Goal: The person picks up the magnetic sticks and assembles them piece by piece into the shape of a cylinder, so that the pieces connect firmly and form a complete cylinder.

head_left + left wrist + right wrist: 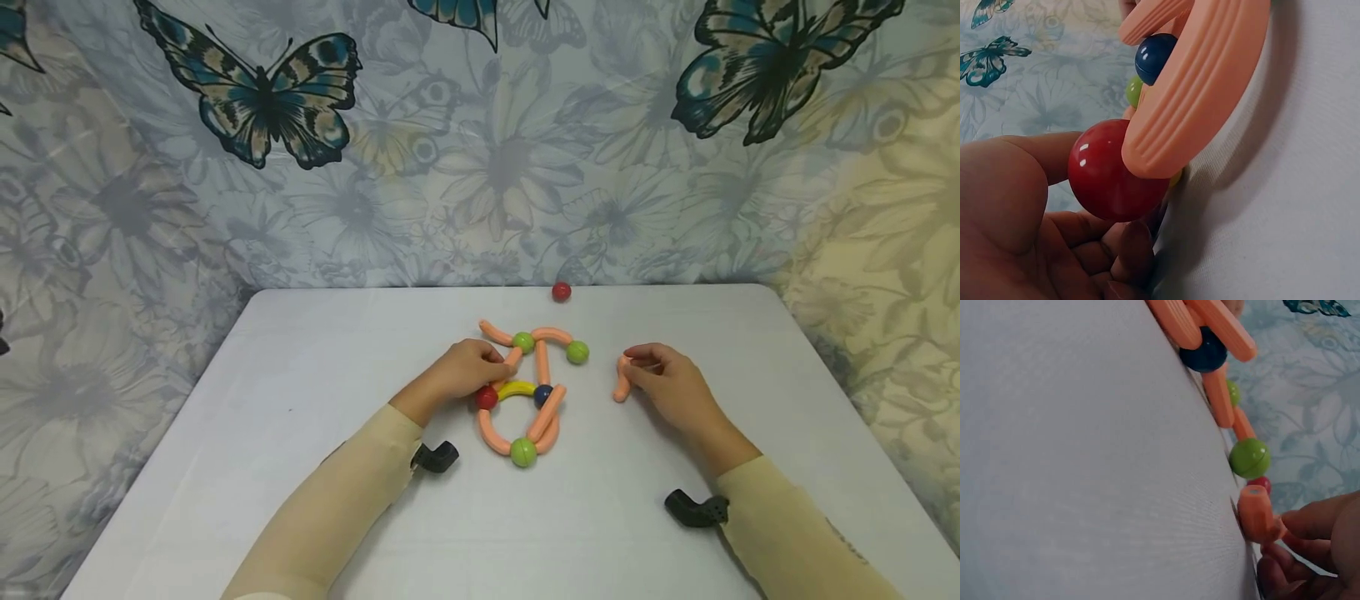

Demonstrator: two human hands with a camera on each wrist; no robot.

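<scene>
A toy construction of orange rods and coloured balls lies on the white table. My left hand [467, 368] is at its left side, thumb and fingers pinching an orange rod [513, 358] just above the red ball [487, 397]. A yellow curved rod [517, 388] links that ball to the dark blue ball [543, 395]. Below, curved orange rods meet at a green ball [523, 452], and another straight rod [547, 414] slants up from it. Right of the construction, my right hand [670, 385] pinches a short curved orange rod [622, 379] by its upper end, fingertips close to the table.
At the construction's top, two green balls [577, 352] join further orange rods. A loose red ball [561, 291] sits at the table's back edge. Behind rises a wall covering [480, 167] with butterflies and flowers. Black wrist mounts [697, 509] stick out from both sleeves.
</scene>
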